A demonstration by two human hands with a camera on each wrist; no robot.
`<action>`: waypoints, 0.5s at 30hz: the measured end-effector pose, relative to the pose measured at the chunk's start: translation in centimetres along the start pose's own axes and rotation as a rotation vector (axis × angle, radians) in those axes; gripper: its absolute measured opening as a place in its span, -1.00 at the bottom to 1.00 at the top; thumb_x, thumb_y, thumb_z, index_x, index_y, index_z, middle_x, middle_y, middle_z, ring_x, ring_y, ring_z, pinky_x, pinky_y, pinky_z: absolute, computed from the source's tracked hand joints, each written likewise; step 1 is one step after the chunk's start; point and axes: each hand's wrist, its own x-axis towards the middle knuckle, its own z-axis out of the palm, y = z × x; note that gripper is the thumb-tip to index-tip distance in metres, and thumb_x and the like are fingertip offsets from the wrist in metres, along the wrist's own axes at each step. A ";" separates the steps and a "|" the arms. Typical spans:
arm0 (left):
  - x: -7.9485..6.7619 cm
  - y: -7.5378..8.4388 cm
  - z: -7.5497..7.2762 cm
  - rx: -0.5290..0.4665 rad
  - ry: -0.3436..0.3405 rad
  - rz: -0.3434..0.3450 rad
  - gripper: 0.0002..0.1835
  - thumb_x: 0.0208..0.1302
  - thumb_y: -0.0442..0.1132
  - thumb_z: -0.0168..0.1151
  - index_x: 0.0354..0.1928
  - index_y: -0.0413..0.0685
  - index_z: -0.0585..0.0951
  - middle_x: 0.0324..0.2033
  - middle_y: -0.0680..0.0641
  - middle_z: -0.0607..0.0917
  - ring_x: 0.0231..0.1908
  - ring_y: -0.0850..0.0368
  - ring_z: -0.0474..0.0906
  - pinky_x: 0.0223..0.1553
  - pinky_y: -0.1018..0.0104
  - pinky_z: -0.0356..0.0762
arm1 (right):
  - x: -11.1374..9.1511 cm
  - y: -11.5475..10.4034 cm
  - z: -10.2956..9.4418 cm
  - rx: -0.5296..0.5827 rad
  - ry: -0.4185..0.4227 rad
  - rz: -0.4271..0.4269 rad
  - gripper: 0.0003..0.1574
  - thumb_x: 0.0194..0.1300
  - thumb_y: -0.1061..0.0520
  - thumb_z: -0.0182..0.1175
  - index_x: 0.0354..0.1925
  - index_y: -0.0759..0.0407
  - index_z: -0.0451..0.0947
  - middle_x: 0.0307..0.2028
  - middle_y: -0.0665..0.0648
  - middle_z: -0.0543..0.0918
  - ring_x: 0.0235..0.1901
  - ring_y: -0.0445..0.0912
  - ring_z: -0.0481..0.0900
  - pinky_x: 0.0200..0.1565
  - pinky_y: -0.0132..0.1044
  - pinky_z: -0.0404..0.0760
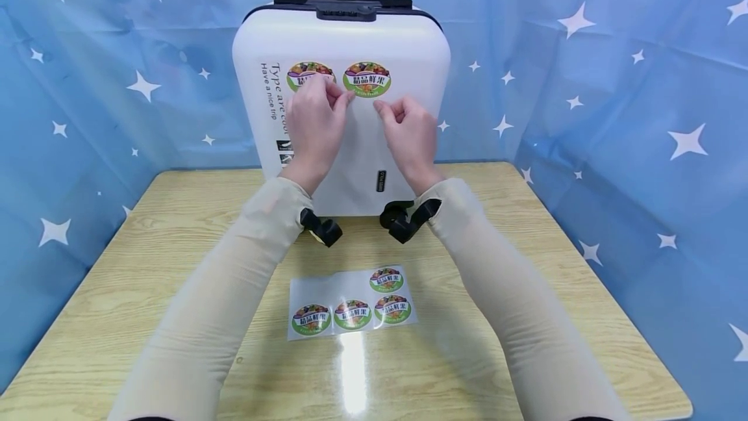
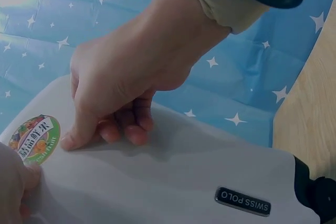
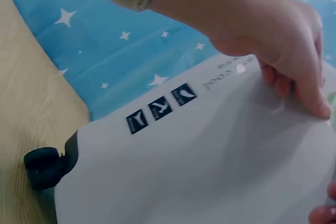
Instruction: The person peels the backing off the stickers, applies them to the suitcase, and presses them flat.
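A white suitcase [image 1: 356, 38] stands upright with two oval fruit-label stickers on its face. My left hand [image 1: 318, 132] is over the lower part of the left sticker [image 1: 296, 75], its thumb tip by the lower left edge of the right sticker [image 1: 367, 80]. Just below and right of that right sticker, my right hand [image 1: 413, 138] touches the suitcase with its thumb, fingers curled. The left wrist view has the right hand [image 2: 126, 77] beside the sticker [image 2: 37, 139], which looks flat. In the right wrist view, the left index fingertip is hidden.
A sheet [image 1: 315, 288] with several more oval stickers lies on the wooden table [image 1: 193, 232] in front of the suitcase. Black wheels are at the suitcase's lower edge, one wheel [image 3: 43, 167] showing in the right wrist view. A blue star-patterned cloth [image 1: 608, 83] surrounds the table.
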 end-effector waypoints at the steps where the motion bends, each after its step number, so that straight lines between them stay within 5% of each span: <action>1: -0.1 -0.1 0.1 -0.007 0.000 0.002 -0.74 0.21 -0.06 0.25 -0.31 -0.14 0.57 -0.41 -0.04 0.62 -0.34 0.16 0.48 -0.21 0.32 0.31 | -0.1 0.1 0.0 0.007 -0.005 0.002 -0.54 0.25 -0.18 0.16 -0.52 0.16 0.48 -0.62 0.04 0.52 -0.63 -0.18 0.44 -0.56 -0.39 0.36; 9: 0.6 0.7 -0.1 -0.092 -0.005 -0.012 -0.71 0.21 -0.06 0.24 -0.30 -0.17 0.54 -0.40 -0.05 0.59 -0.38 0.21 0.49 -0.35 0.46 0.41 | 1.0 -1.3 -0.8 0.114 0.023 -0.018 -0.55 0.24 -0.17 0.17 -0.50 0.18 0.49 -0.62 0.07 0.53 -0.66 -0.14 0.48 -0.58 -0.35 0.42; 15: 2.0 1.8 -0.7 -0.099 -0.001 -0.002 -0.72 0.25 -0.07 0.19 -0.28 -0.18 0.54 -0.40 -0.04 0.59 -0.38 0.23 0.48 -0.36 0.49 0.37 | 2.2 -3.0 -1.2 0.145 0.008 0.049 -0.54 0.23 -0.19 0.16 -0.47 0.17 0.49 -0.57 0.07 0.55 -0.61 -0.12 0.53 -0.51 -0.38 0.51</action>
